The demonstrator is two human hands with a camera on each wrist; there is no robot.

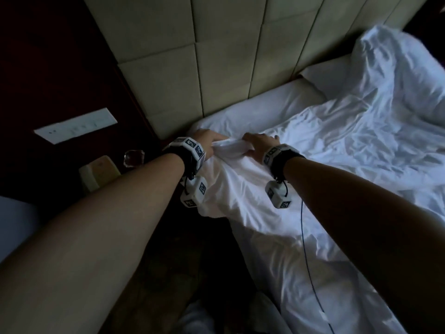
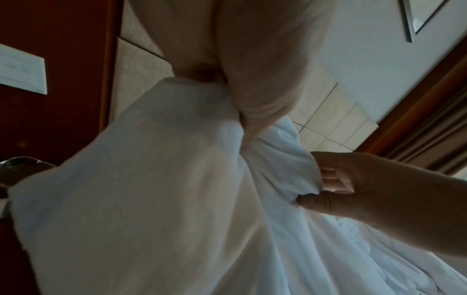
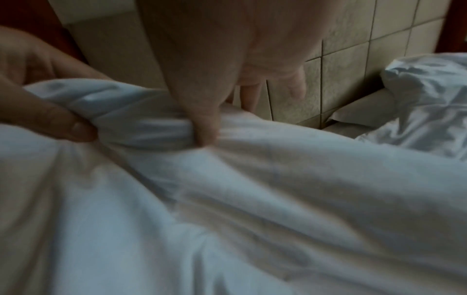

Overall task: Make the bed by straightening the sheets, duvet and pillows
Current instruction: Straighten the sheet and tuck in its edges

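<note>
A rumpled white duvet (image 1: 325,150) covers the bed, with its near top corner bunched up at the bed's left edge. My left hand (image 1: 207,143) grips that bunched corner (image 1: 231,148) from the left, and my right hand (image 1: 260,145) grips it from the right, a hand's width away. In the right wrist view my right hand (image 3: 209,111) pinches a fold of the duvet (image 3: 252,199), and my left hand (image 3: 45,111) holds the same roll. In the left wrist view my left hand (image 2: 242,111) clamps the cloth (image 2: 151,199). The white sheet (image 1: 252,107) lies bare near the headboard. A pillow (image 1: 327,75) leans at the head.
The padded beige headboard (image 1: 216,56) rises behind the bed. Left of the bed stands a dark nightstand with a glass (image 1: 133,157) and a cream phone (image 1: 98,174). A white switch panel (image 1: 74,126) sits on the dark wood wall. Dark floor runs along the bed's left side.
</note>
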